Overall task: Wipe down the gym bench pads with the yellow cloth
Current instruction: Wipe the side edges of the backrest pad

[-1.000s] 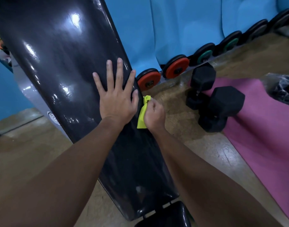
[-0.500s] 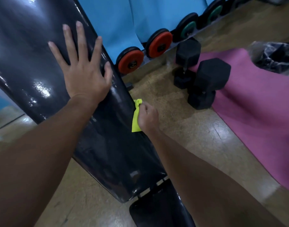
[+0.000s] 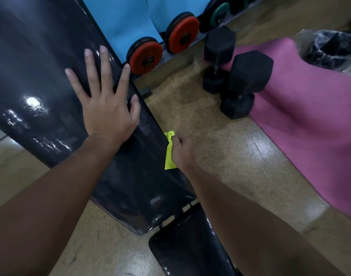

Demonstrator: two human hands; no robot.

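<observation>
A long glossy black bench back pad (image 3: 41, 80) slants from the upper left down to the lower middle. Below it lies the smaller black seat pad (image 3: 188, 246). My left hand (image 3: 107, 104) rests flat on the back pad with fingers spread. My right hand (image 3: 181, 151) grips a bunched yellow cloth (image 3: 169, 152) and holds it against the pad's right side edge, about two thirds of the way down.
Two black hex dumbbells (image 3: 238, 76) stand on the floor to the right, beside a pink mat (image 3: 309, 116). Red and green weight plates (image 3: 145, 55) lean along a blue wall. A plastic-lined bin (image 3: 329, 50) sits at the upper right.
My right hand has slid the cloth down along the pad's right edge, toward the seat end. My left hand stays flat on the pad.
</observation>
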